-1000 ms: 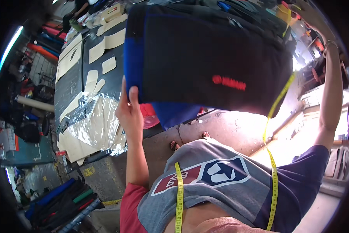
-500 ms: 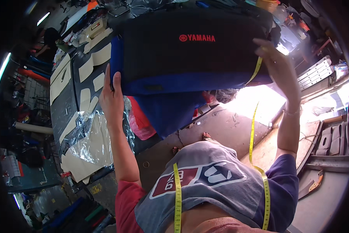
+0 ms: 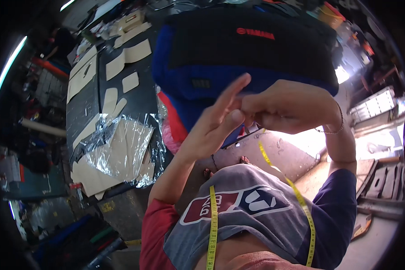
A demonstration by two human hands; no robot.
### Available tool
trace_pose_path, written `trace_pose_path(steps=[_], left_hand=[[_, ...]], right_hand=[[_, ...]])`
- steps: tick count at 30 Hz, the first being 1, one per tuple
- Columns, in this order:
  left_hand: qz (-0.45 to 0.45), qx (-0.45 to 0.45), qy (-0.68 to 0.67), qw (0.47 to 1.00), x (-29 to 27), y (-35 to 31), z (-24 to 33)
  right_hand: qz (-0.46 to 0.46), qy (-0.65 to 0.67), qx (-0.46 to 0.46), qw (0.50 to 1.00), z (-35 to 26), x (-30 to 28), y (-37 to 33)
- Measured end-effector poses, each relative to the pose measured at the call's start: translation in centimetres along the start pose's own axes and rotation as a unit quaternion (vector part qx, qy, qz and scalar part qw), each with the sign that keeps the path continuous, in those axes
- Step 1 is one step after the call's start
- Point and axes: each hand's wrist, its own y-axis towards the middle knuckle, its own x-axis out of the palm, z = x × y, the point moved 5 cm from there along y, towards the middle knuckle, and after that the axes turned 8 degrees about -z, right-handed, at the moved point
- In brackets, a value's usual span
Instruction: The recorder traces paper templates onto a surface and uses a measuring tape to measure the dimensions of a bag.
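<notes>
In front of me lies a large black and blue fabric-covered piece (image 3: 207, 49) with red lettering on its black face and a dark patch on its blue side. A yellow tape measure (image 3: 294, 189) hangs down both sides of my chest; its right-hand length runs up to my hands. My right hand (image 3: 292, 108) is closed, seemingly around the tape, though its fingers partly hide it. My left hand (image 3: 218, 121) meets it over the blue side, index finger stretched out and thumb apart. What lies between the two hands is hidden.
On the dark table (image 3: 130, 101) at left lie beige cut pieces (image 3: 129, 54) and crumpled clear plastic (image 3: 121, 139). Red and pink material (image 3: 173, 130) hangs by the table's edge. Grey slotted parts (image 3: 382, 180) sit at right, below a white rack (image 3: 373, 108).
My left hand has left the piece's left side and come to the middle. My right hand has swung inward from its right end, bringing the tape. The piece now appears farther right.
</notes>
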Motion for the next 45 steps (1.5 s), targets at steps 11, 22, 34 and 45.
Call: trace_pose_path(steps=[11,22,34,45], left_hand=[[0.084,-0.155,0.123,0.977,-11.8,-3.5,2.7],[0.300,-0.135,0.222,0.918,-20.3,-2.0,2.7],[0.210,-0.117,0.127,0.962,-21.0,-1.0,2.5],[0.292,-0.196,0.375,0.857,-19.5,0.5,3.8]], right_hand=[[0.173,0.111,0.066,0.976,6.5,-2.8,-1.4],[0.250,0.226,0.213,0.917,10.4,-4.0,-7.2],[0.393,0.224,0.225,0.863,17.0,-2.5,-22.5],[0.409,0.231,0.214,0.856,21.0,0.2,-28.3]])
